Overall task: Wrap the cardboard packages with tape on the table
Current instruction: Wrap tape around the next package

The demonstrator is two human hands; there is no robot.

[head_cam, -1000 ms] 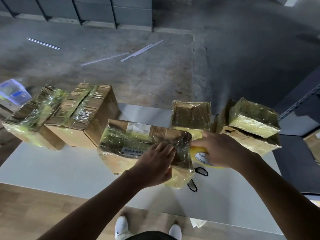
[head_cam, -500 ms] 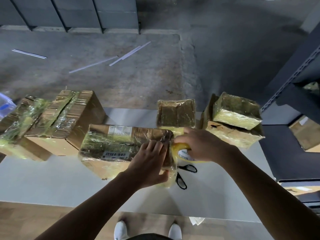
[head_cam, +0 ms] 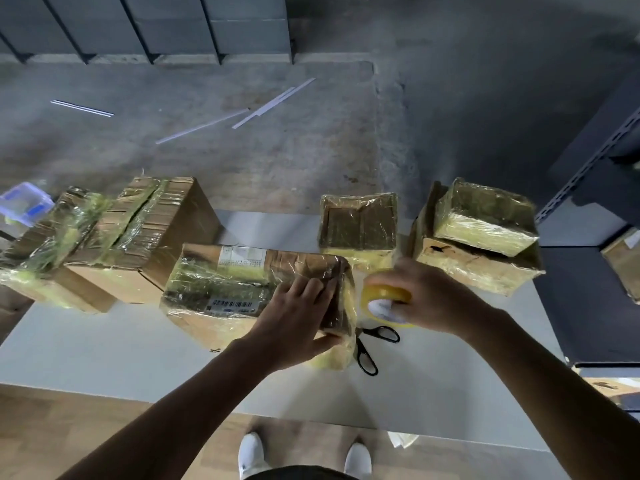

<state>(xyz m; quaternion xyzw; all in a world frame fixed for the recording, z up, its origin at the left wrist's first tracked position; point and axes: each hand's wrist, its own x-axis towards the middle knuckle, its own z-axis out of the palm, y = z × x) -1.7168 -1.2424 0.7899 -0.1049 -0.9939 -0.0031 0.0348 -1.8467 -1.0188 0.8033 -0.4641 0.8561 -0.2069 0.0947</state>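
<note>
Tape roll drawn clear of the package's end, centre frame.
The right hand [head_cam: 426,299] grips the yellow tape roll [head_cam: 384,299], now just apart from the centre package [head_cam: 221,289] it touched before. The left hand [head_cam: 294,323] presses flat fingers on the package's top. Scissors [head_cam: 377,341] lie beneath the roll on the surface [head_cam: 104,348], and wrapped boxes [head_cam: 358,226] line the surface's far edge.

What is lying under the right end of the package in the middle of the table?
Black scissors: their two handle loops show on the table, but the blades are hidden by the package.
</note>
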